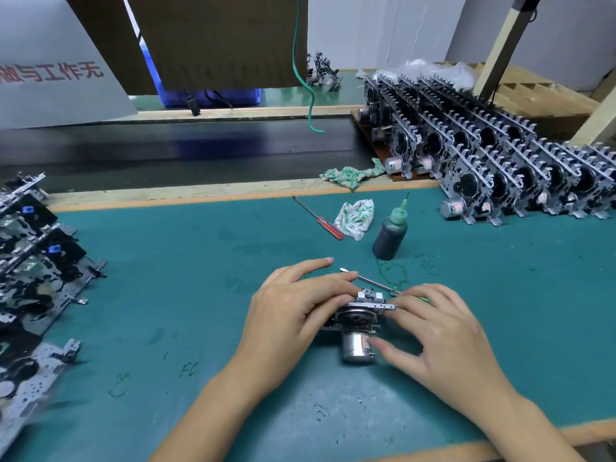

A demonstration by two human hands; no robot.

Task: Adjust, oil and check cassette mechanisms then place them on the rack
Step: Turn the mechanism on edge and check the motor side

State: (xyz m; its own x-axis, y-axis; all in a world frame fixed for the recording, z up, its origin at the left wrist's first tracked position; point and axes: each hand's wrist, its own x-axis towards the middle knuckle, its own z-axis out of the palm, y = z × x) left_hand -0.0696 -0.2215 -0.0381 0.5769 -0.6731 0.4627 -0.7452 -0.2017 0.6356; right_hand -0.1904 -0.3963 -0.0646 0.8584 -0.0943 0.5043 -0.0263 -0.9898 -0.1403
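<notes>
Teal-green matting (pixel 166 295) covers my bench, scuffed and ink-marked, with a pale wooden edge strip at its near side. Closest to me, at the centre, stands the small metal cassette mechanism (pixel 361 316), upright on the mat with its silver cylindrical motor (pixel 355 348) pointing toward me. My left hand (pixel 293 315) clasps it from nine o'clock, fingers curled over its top edge. My right hand (pixel 440 335) grips it from three o'clock, fingertips on the metal frame and thumb against the motor.

Just past my fingers, at twelve o'clock, lies a thin steel-shafted tool (pixel 366 280), its far end hidden under my right hand. Beyond that stands a dark squeeze bottle with a green nozzle (pixel 390 233), then a crumpled white-and-green rag (pixel 355 220) with a red-handled screwdriver (pixel 318 218) beside it. A second patterned rag (pixel 350 173) lies on the wooden strip farther off.

At nine o'clock, flat metal mechanism plates (pixel 40 268) lie stacked. At two o'clock, rows of finished mechanisms (pixel 500 155) stand on edge, packed together. A black conveyor belt (pixel 166 148) runs across at twelve o'clock, with a green wire (pixel 310 95) dangling over it.
</notes>
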